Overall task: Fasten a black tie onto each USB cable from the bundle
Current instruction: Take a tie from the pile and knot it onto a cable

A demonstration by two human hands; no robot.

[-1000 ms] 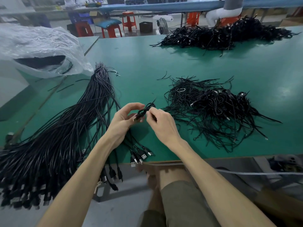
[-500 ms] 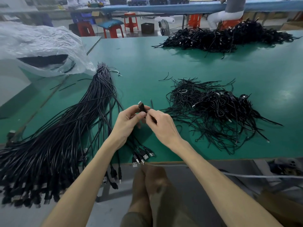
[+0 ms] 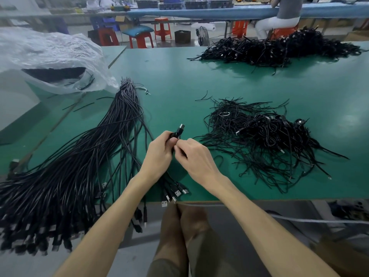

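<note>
Near the centre of the green table (image 3: 169, 76), the left hand (image 3: 157, 156) grips a USB cable (image 3: 180, 129), whose plug points up and away above the fingers. The right hand (image 3: 196, 156), touching the left, pinches the same cable with curled fingertips. The cable bundle (image 3: 79, 166) lies to the left; a heap of black cables and ties (image 3: 259, 142) lies to the right.
</note>
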